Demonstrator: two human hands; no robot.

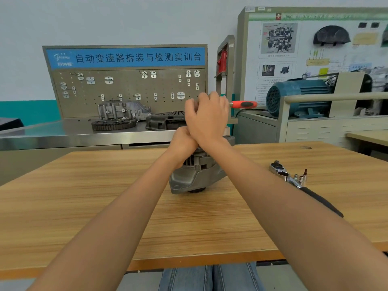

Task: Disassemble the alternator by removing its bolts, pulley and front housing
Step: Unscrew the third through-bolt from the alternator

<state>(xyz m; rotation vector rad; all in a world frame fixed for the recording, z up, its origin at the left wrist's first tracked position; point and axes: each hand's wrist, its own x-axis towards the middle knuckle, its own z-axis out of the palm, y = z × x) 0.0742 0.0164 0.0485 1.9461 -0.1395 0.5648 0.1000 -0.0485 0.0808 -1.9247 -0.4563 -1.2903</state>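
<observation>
While the right hand (206, 114) gripped the red-handled driver (244, 104), the left hand (182, 143) clasped the alternator (195, 175): heavy, rigid, best braced by its housing.

Alternator (195, 177) sits mid surface (105, 206), nearer far edge. Ratchet (281, 172) w/ small sockets (301, 178) lies to its right, nr right edge. Pegboard bench (126, 91) stands behind surface's far edge.
</observation>
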